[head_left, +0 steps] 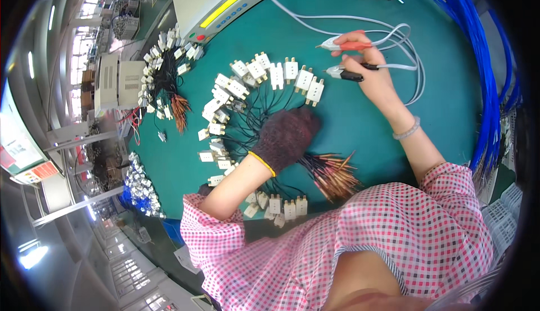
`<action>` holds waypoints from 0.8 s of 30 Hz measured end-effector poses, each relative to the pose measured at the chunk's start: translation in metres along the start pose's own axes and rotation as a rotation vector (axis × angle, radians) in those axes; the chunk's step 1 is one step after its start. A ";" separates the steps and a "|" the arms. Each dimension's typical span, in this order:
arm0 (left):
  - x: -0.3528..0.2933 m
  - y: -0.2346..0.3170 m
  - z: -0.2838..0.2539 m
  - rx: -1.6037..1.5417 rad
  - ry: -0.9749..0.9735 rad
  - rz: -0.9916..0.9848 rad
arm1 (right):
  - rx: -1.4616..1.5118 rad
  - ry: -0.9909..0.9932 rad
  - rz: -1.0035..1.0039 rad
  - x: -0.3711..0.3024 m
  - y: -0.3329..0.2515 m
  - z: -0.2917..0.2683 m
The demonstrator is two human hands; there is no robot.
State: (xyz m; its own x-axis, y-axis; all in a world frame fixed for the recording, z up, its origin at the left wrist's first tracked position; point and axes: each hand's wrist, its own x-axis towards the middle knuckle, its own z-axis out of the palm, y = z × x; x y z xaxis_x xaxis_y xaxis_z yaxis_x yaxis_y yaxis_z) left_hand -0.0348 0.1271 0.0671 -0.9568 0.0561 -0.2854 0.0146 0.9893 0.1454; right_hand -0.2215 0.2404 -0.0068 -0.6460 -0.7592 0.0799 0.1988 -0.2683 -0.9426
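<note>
Your left hand, in a dark glove with a yellow cuff, is lying palm-down over a bundle of black cables near the middle of the view. Its fingers are curving over the far side, hidden from above, so you are not showing how firmly they are closing; I cannot tell their grip. White plugs are fanning around that hand from 1 o'clock, back through 12 and 9, to 6 o'clock, while brown cable ends are poking out between 4 and 5 o'clock.

Your bare right hand, at 2 o'clock in the view, is half closing around two test clips, gripping the red clip above the black clip. Both tips are pointing toward 9 o'clock, well apart from each other and not touching the plugs. Gray leads are looping from the clips to the tester at 11 o'clock. On the green table, another plug bunch is lying at 10 o'clock, and blue cables are hanging together near 3 o'clock.
</note>
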 end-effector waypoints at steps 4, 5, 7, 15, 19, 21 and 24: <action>0.011 -0.012 -0.008 0.000 -0.214 -0.008 | -0.059 0.023 -0.066 -0.009 -0.007 -0.002; 0.012 -0.023 -0.011 -0.013 -0.128 0.012 | -0.020 0.033 -0.059 -0.010 -0.008 -0.002; 0.018 -0.054 -0.013 -0.287 -0.114 -0.256 | 0.028 0.037 -0.042 -0.013 -0.010 0.004; 0.003 -0.113 0.074 -0.525 0.748 -0.497 | -0.029 -0.284 0.023 -0.010 0.017 0.084; 0.005 -0.107 0.076 -0.951 0.845 -0.498 | -0.077 -0.339 0.092 0.002 0.026 0.108; 0.004 -0.100 0.066 -0.788 0.834 -0.538 | -0.097 -0.357 0.098 0.007 0.026 0.105; 0.006 -0.094 0.054 -0.904 0.751 -0.611 | -0.075 -0.360 -0.019 0.013 0.027 0.098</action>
State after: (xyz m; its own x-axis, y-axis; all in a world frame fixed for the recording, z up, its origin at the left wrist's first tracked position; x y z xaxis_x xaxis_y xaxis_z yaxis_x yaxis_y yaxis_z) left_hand -0.0266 0.0422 0.0006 -0.6711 -0.7411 0.0175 -0.3908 0.3738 0.8412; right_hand -0.1523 0.1654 0.0002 -0.3453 -0.9183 0.1936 0.1263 -0.2499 -0.9600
